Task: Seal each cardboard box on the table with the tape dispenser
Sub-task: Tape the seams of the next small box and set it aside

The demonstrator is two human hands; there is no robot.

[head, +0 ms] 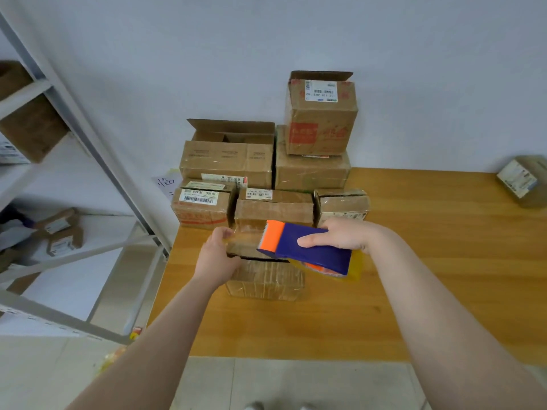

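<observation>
Head view of a wooden table [429, 261] set against a pale wall [414, 69]. The cardboard box [266, 281] being worked on lies near the table's left edge, closest to the viewer, in front of a stack of boxes [266, 173] piled at the far left against the wall. A dark gap runs across it just below its upper panel, so its top does not lie fully closed. The left hand [217, 258] grips the box at its upper left corner, its fingers [222, 232] curled together over the far edge; the thumb's position cannot be told. The right hand [343, 236] holds the tape dispenser [307, 247], blue with an orange front end, just above the right part of the box, its orange end pointing left and away. The thumb [310, 241] lies flat along the blue side; the other fingers are hidden behind the body. A yellowish tape roll [353, 267] shows at the dispenser's near right end. In the stack, two boxes have raised flaps: a wide box [228, 156] and a tall box [321, 125] at the very top. A lone parcel [525, 180] sits at the far right of the table. A metal shelving rack [97, 155] holding more boxes stands to the left.
</observation>
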